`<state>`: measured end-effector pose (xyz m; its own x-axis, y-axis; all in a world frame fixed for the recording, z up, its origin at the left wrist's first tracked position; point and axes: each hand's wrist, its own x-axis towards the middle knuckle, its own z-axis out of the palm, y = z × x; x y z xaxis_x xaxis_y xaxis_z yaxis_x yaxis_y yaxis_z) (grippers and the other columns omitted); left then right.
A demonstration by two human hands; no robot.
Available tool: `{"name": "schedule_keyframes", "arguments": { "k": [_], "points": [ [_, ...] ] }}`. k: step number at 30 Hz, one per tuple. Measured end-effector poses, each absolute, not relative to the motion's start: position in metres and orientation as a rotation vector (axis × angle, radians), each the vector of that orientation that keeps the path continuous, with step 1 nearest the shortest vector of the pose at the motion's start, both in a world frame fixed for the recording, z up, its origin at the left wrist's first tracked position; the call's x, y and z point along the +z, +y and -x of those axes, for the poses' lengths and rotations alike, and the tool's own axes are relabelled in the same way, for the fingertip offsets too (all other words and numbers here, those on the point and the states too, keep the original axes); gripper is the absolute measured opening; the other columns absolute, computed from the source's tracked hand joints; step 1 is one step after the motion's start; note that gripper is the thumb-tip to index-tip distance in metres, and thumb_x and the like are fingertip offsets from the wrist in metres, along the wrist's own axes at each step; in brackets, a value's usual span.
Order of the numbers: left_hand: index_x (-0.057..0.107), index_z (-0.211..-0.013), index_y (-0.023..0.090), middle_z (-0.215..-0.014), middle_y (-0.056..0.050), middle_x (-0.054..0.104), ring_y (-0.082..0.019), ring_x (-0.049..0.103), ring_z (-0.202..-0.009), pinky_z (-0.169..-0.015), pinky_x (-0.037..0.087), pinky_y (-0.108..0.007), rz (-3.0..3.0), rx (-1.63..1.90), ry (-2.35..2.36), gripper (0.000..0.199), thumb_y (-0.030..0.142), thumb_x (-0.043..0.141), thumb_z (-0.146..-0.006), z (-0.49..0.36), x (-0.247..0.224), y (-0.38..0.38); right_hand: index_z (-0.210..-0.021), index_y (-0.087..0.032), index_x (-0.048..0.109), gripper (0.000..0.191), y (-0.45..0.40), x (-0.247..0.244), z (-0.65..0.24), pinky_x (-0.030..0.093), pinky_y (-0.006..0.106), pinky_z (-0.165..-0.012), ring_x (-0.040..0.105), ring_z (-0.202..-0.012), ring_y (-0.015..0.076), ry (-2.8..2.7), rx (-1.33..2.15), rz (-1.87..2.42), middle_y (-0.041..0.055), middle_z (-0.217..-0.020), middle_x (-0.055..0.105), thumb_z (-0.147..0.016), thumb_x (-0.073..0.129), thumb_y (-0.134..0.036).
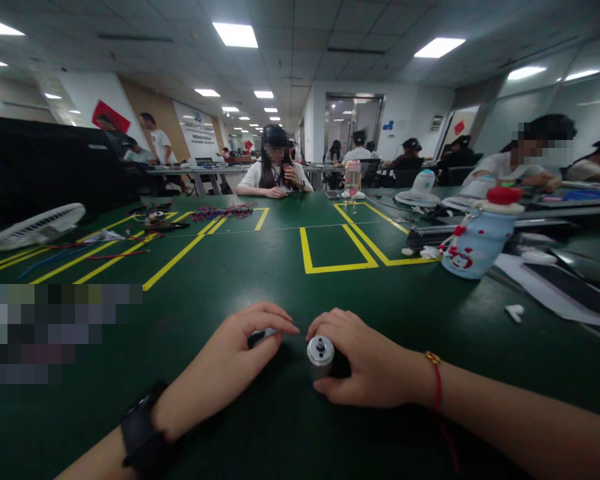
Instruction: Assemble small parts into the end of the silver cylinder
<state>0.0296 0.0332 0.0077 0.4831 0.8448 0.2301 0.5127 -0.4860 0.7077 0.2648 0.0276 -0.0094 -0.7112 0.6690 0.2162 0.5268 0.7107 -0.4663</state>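
Observation:
My right hand (353, 357) is wrapped round a silver cylindrical motor (321, 351), fingers on its far side and thumb on its near side. The motor is upright, and its short shaft points up. To its left, my left hand (247, 347) is curled over the green table (260, 433), index finger reaching toward the motor but apart from it. Between that thumb and the fingers shows a small grey and dark thing (261, 336), mostly hidden, too little visible to name.
A light blue bottle with a red lid (477, 237) stands at the right, near a white earbud case (515, 312) and papers. Wires (223, 212) and a white fan (35, 225) lie at the left. Yellow tape (340, 268) marks the table. A person (275, 170) sits opposite.

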Motion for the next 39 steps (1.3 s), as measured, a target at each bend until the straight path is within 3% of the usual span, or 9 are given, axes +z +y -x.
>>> {"name": "schedule_keyframes", "arguments": {
  "k": [5,10,17,23,28,39],
  "points": [
    [0.076,-0.093,0.027,-0.098,-0.001,0.074,-0.025,0.066,-0.096,-0.089,0.048,-0.038,-1.913,0.883,1.342,0.016,0.030,0.063,-0.084,-0.011,0.003,0.052,-0.106,-0.019,0.056,0.040,0.027,-0.007,-0.265,0.039,0.038,-0.084,0.050,-0.093,0.0240,-2.550,0.543,0.941,0.0071,-0.105,0.059,-0.072,0.073,-0.031],
    [0.072,-0.104,0.021,-0.100,-0.006,0.074,-0.027,0.067,-0.094,-0.087,0.051,-0.039,-1.672,1.098,1.538,0.030,0.040,0.067,-0.081,0.035,-0.006,0.084,-0.106,-0.018,0.056,0.039,0.027,-0.004,-0.264,0.040,0.038,-0.084,0.050,-0.091,0.0234,-2.552,0.571,0.948,0.0067,-0.102,0.059,-0.073,0.073,-0.031],
    [0.070,-0.105,0.015,-0.092,-0.009,0.073,-0.022,0.070,-0.083,-0.075,0.057,-0.033,-1.474,1.254,1.617,0.033,0.034,0.065,-0.078,0.078,-0.024,0.107,-0.107,-0.019,0.055,0.039,0.027,-0.005,-0.266,0.039,0.039,-0.084,0.049,-0.091,0.0226,-2.542,0.576,0.936,0.0062,-0.103,0.058,-0.074,0.073,-0.030],
    [0.071,-0.106,0.018,-0.098,-0.009,0.074,-0.026,0.068,-0.092,-0.082,0.054,-0.038,-1.596,1.144,1.684,0.037,0.040,0.064,-0.078,0.070,-0.021,0.103,-0.107,-0.019,0.055,0.040,0.028,-0.006,-0.266,0.040,0.039,-0.085,0.049,-0.091,0.0227,-2.539,0.579,0.938,0.0061,-0.104,0.058,-0.073,0.073,-0.031],
    [0.076,-0.093,0.023,-0.099,-0.007,0.073,-0.031,0.064,-0.096,-0.091,0.046,-0.047,-1.875,0.943,1.644,0.025,0.041,0.066,-0.078,0.051,-0.019,0.094,-0.105,-0.018,0.055,0.040,0.028,-0.006,-0.265,0.040,0.038,-0.084,0.049,-0.091,0.0230,-2.541,0.576,0.946,0.0062,-0.103,0.058,-0.073,0.073,-0.031],
    [0.070,-0.106,0.031,-0.106,0.000,0.063,-0.019,0.061,-0.100,-0.090,0.046,-0.033,-2.154,0.774,1.096,0.017,0.033,0.061,-0.091,-0.037,0.016,0.028,-0.103,-0.018,0.055,0.038,0.030,-0.009,-0.264,0.039,0.037,-0.083,0.049,-0.092,0.0229,-2.568,0.505,0.945,0.0064,-0.104,0.058,-0.073,0.072,-0.032]
  ]
}}
